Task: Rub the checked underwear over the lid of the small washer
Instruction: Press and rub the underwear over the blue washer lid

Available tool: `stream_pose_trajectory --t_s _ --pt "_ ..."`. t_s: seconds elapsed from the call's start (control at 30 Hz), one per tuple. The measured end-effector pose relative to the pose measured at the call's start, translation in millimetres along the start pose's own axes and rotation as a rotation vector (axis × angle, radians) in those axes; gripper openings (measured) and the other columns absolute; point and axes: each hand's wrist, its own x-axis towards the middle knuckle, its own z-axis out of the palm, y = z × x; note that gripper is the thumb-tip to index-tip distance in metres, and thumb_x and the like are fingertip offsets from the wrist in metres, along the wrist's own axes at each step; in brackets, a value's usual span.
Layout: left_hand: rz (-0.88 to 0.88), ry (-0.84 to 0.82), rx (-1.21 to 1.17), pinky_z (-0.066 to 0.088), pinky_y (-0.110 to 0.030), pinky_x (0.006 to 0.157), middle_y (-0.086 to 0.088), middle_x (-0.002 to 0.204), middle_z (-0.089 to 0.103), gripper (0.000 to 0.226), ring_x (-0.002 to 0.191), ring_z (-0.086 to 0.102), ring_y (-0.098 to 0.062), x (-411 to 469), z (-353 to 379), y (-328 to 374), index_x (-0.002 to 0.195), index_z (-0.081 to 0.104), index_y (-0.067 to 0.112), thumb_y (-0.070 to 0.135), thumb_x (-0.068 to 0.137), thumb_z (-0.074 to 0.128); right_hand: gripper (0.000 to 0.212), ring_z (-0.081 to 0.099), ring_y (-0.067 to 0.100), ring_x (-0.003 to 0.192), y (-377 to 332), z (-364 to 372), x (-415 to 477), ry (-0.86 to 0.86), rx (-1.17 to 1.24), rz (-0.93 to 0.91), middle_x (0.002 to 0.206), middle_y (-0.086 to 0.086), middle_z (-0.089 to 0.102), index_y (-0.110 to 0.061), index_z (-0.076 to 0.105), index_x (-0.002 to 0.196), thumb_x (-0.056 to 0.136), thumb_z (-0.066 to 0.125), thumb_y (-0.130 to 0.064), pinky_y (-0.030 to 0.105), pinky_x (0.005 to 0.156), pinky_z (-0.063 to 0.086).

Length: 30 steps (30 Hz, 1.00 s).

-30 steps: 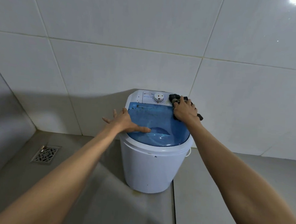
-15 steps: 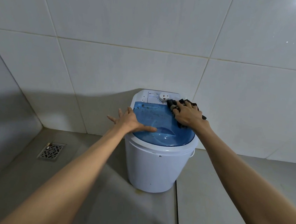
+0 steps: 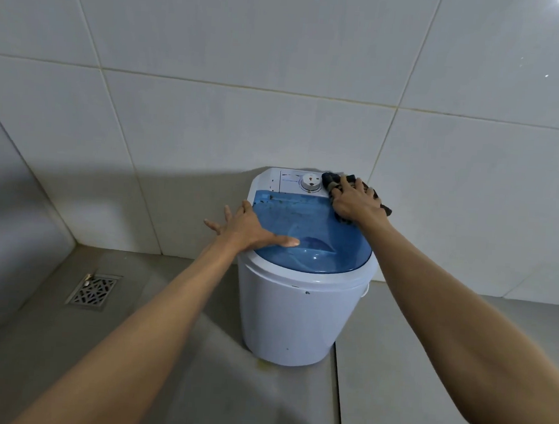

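drain (image 3: 93,290): metal floor grate, far left, well apart from the washer, not involved.
left hand (image 3: 249,228): flat on the left edge of the lid, fingers spread and released, thumb lying across the blue plastic toward the middle; grasping nothing, looks like bracing.
washer (image 3: 292,315): small white tub standing upright on the grey floor, back against the tiled wall.
lid (image 3: 306,237): blue see-through cover, shut; dark specks along its back edge near the panel.
dial (image 3: 310,182): white knob on the back control panel, just left of the cloth.
underwear (image 3: 331,179): dark checked cloth bunched at the back right corner, partly on the panel, partly on the lid; most of it hidden under the hand.
right hand (image 3: 355,202): pressed down on the underwear, fingers curled over and grasping it against the surface.
step: mid-rub, working the back right corner, my read.
left to do: centre and front of the lid look unwiped; specks at the back edge too.
risk 1: cloth sits beside the dial, a stroke leftward could snag or turn it.
risk 2: hard push could tip or slide the light tub if the left hand lifts.
risk 3: loose cloth end hangs off the right rim, could slip from the grip.
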Motion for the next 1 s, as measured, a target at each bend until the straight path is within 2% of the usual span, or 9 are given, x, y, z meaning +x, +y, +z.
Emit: stream_pose_trajectory --t_s 0.2,0.37,0.47,0.57,0.63,0.7,0.83,0.9,1.0 --pt "-0.028 0.015 0.008 -0.003 -0.073 0.111 -0.002 0.165 0.011 0.146 0.152 -0.001 -0.033 -5.9 -0.9 0.0 0.157 0.006 0.014 0.086 0.047 0.07 0.058 0.014 0.041 0.146 8.4 7.8 -8.7 0.003 -0.037 -0.061 0.163 0.004 0.013 -0.037 0.014 0.154 0.098 0.025 -0.044 0.061 0.114 0.019" --pt "-0.034 0.025 -0.002 -0.001 -0.075 0.11 -0.003 0.163 0.02 0.154 0.152 0.004 -0.033 -5.5 -0.7 -1.3 0.155 0.015 0.013 0.091 0.034 0.069 0.056 0.008 0.037 0.149 11.0 12.4 -41.1 -0.022 -0.107 -0.175 0.165 -0.001 0.01 -0.04 0.017 0.153 0.098 0.023 -0.048 0.058 0.118 0.01" --pt "-0.034 0.026 -0.012 -0.002 -0.074 0.111 -0.004 0.164 0.019 0.156 0.152 0.002 -0.033 -9.1 -0.6 -2.2 0.156 0.014 0.015 0.092 0.032 0.068 0.054 0.013 0.032 0.15 6.9 13.4 -56.3 -0.043 -0.156 -0.296 0.164 -0.001 0.015 -0.042 0.021 0.153 0.099 0.025 -0.05 0.055 0.119 0.011" --pt "-0.041 0.017 -0.023 -0.003 -0.072 0.111 -0.004 0.165 0.015 0.155 0.152 0.001 -0.032 -11.4 0.1 -3.3 0.157 0.009 0.018 0.091 0.035 0.069 0.051 0.033 0.03 0.143 1.2 14.4 -65.3 -0.001 -0.146 -0.434 0.158 -0.001 0.033 -0.04 0.034 0.149 0.099 0.035 -0.048 0.049 0.116 0.026" --pt "-0.036 0.018 -0.027 -0.002 -0.072 0.112 -0.004 0.165 0.013 0.153 0.152 0.001 -0.033 -11.1 1.1 -4.2 0.157 0.008 0.018 0.09 0.037 0.069 0.045 0.049 0.029 0.13 -4.2 10.3 -69.6 0.09 -0.106 -0.468 0.146 0.002 0.051 -0.036 0.047 0.143 0.098 0.043 -0.041 0.043 0.104 0.04" --pt "-0.03 0.015 -0.032 -0.001 -0.072 0.112 -0.003 0.165 0.013 0.151 0.152 -0.001 -0.033 -10.8 0.4 -4.5 0.157 0.007 0.016 0.089 0.041 0.07 0.041 0.058 0.031 0.117 -9.2 4.8 -70.3 0.178 -0.044 -0.447 0.13 0.005 0.063 -0.035 0.054 0.138 0.097 0.048 -0.034 0.04 0.092 0.045" --pt "-0.019 0.005 -0.034 -0.002 -0.072 0.111 -0.003 0.166 0.01 0.149 0.152 -0.002 -0.034 -9.1 0.7 -6.1 0.157 0.004 0.014 0.087 0.046 0.069 0.038 0.062 0.032 0.108 -21.4 -5.6 -48.2 0.425 0.448 -0.228 0.121 0.008 0.067 -0.029 0.058 0.133 0.096 0.047 -0.026 0.036 0.084 0.046" --pt "-0.011 0.004 -0.045 -0.005 -0.072 0.111 -0.002 0.166 0.008 0.15 0.152 -0.004 -0.033 -6.5 2.4 -6.9 0.157 0.002 0.014 0.088 0.046 0.069 0.042 0.06 0.03 0.112 -27.8 -10.5 -32.5 0.476 0.526 -0.209 0.127 0.008 0.063 -0.027 0.056 0.136 0.095 0.046 -0.025 0.036 0.088 0.047" --pt "-0.01 0.007 -0.034 -0.006 -0.072 0.111 -0.001 0.165 0.009 0.151 0.152 -0.004 -0.032 -4.8 3.7 -7.1 0.157 0.003 0.015 0.09 0.043 0.068 0.047 0.035 0.036 0.139 -34.7 -8.9 -13.4 0.222 0.176 -0.285 0.151 0.007 0.041 -0.026 0.049 0.143 0.096 0.047 -0.031 0.051 0.111 0.031"
